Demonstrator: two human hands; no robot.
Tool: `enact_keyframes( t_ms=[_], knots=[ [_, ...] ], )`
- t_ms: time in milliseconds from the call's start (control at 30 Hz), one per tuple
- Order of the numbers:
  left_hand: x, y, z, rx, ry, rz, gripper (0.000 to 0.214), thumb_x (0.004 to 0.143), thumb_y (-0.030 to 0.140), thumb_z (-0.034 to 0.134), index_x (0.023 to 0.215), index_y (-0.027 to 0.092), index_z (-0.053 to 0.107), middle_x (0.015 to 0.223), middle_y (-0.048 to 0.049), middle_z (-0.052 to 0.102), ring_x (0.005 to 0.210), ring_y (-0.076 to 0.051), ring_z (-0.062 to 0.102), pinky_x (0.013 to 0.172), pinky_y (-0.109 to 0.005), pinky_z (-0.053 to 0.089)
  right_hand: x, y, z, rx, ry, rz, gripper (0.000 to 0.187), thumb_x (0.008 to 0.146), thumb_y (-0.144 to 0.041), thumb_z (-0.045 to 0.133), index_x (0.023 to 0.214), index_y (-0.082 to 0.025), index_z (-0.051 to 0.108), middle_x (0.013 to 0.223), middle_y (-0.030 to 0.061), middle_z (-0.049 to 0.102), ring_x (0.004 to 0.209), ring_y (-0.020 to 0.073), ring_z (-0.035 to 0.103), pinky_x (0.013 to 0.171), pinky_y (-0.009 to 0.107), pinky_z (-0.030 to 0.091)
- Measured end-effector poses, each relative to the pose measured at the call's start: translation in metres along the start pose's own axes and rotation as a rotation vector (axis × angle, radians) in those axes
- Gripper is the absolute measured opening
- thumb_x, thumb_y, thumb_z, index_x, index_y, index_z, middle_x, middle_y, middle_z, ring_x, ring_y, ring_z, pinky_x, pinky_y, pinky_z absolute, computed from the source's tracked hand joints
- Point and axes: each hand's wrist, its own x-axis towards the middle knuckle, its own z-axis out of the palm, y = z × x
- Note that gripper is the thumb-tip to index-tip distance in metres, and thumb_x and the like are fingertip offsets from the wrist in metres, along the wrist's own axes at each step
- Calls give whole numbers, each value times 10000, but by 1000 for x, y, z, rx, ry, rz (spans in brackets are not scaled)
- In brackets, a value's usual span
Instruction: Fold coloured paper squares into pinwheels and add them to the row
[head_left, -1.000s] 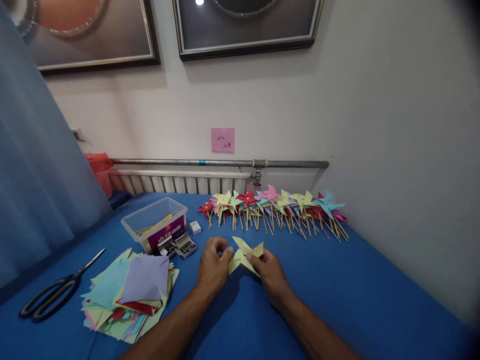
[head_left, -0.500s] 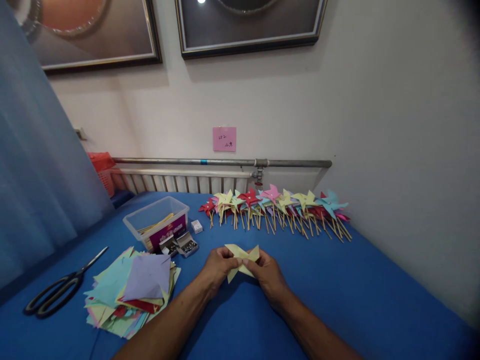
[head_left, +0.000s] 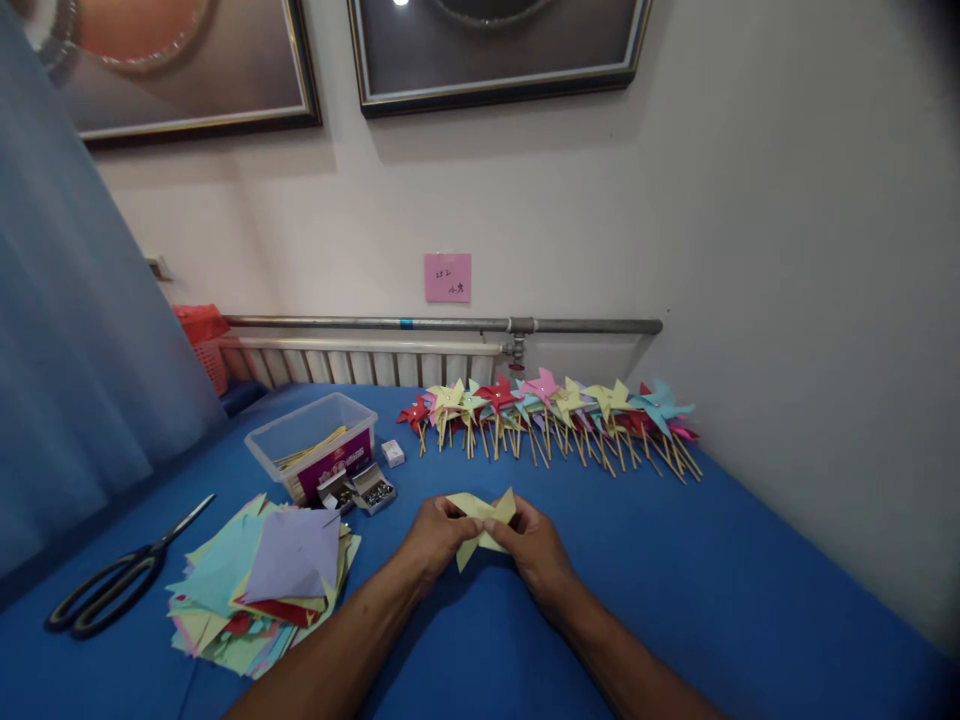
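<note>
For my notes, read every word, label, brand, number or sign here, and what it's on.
"252", probably, handwritten on the pink note; line below unclear.
Purple label on plastic box: pale characters, too blurred to read.
Small white box: marks too small to read.
Yellow pinwheel: no text visible.

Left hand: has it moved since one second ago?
Yes: against the pink wall note, the left hand has shifted rightward, closer to the right hand.

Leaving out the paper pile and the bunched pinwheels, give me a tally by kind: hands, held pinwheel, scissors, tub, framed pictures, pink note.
Left hand and right hand: 2
Held pinwheel: 1
Scissors: 1
Plastic tub: 1
Framed pictures: 2
Pink note: 1
Total: 8
</note>
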Motion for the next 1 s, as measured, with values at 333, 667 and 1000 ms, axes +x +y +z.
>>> enact_keyframes(
  t_ms=[333,667,1000],
  knots=[
    [-3,0,1,-7,-67,30,310,531,271,802,762,68,767,622,-62,693,537,-122,540,536,-219,390,0,-5,4,17,18,40,360,592,-368,836,820,-204,611,681,-37,631,635,146,551,645,274,420],
    [3,-5,-2,30,-16,18,220,549,252,725,686,80,741,565,-30,654,454,-101,488,474,-219,348,-2,-6,2,71,-13,60,372,641,-446,813,838,-193,624,705,-25,634,635,142,551,621,263,403],
    [2,-3,-2,-9,-31,21,238,528,244,723,696,76,742,575,-35,657,473,-100,495,488,-214,350,0,-3,2,32,-27,54,408,593,-363,844,882,-202,605,720,-35,646,673,147,574,675,276,429]
  ],
)
